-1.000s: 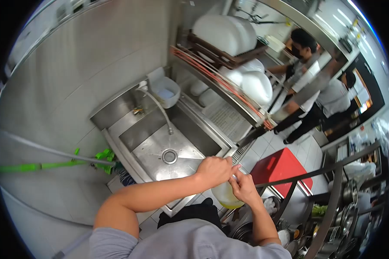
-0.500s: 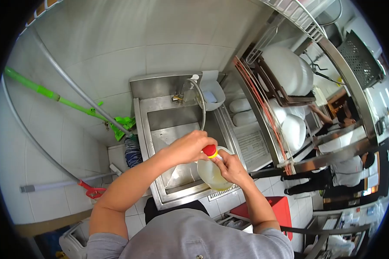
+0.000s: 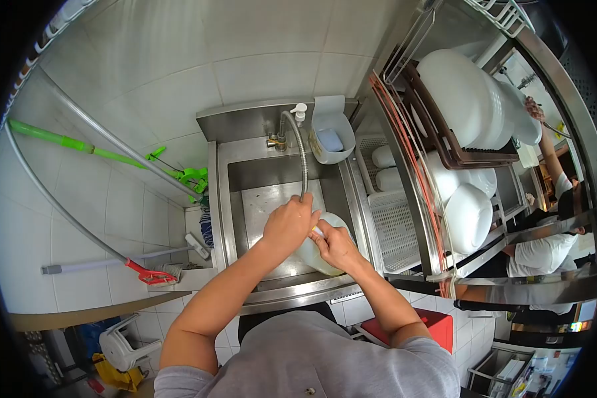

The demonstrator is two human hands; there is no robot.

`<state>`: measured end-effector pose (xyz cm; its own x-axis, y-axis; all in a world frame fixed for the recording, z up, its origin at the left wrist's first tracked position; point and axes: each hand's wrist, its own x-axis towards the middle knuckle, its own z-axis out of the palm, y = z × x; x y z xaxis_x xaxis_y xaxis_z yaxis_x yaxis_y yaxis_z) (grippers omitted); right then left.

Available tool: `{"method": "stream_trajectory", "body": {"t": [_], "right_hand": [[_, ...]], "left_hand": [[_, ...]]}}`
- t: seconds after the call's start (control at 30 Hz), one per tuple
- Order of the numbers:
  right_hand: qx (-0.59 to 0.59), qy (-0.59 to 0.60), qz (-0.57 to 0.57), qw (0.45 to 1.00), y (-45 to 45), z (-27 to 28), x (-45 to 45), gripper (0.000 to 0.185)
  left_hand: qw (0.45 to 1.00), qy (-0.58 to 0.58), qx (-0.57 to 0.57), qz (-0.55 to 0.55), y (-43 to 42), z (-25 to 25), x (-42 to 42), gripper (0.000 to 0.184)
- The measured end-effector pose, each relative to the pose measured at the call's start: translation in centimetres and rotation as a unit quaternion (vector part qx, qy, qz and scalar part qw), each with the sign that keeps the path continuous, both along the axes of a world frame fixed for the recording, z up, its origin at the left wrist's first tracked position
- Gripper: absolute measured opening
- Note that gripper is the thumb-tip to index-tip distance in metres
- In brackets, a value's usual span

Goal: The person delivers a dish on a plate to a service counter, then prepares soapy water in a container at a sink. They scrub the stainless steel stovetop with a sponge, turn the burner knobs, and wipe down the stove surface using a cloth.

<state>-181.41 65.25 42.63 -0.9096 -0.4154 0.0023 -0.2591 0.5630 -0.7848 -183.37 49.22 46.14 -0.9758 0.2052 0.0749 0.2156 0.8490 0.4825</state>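
Over the front of the steel sink, both my hands are close together at the top of a pale translucent bottle with a wide, rounded body. My left hand is closed with its fingers wrapped at the bottle's top; the red cap is hidden now. Pressed around the neck is my right hand, with a little yellow and white showing between the two hands. The flexible faucet hose curves down behind my left hand.
A grey holder with a blue sponge stands at the sink's back right. Racks of white bowls line the right side. Left are a green mop handle and a red-headed tool. Another person is far right.
My view has shifted, and the hands with the bottle now sit more over the sink. My left hand now covers the red cap that showed before.
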Motion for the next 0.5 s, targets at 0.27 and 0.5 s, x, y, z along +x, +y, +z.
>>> {"method": "stream_trajectory", "body": {"t": [0.27,0.5], "right_hand": [[0.011,-0.015,-0.006,1.000,1.0,-0.8,-0.9,0.017],[0.068,0.025,-0.054,0.996,-0.8,0.8,-2.3,0.017]], "left_hand": [[0.978,-0.031,0.165,-0.126,-1.7,-1.4,-1.1,0.028],[0.976,0.188,0.105,0.021,-0.1,0.9,-0.6,0.031]]}}
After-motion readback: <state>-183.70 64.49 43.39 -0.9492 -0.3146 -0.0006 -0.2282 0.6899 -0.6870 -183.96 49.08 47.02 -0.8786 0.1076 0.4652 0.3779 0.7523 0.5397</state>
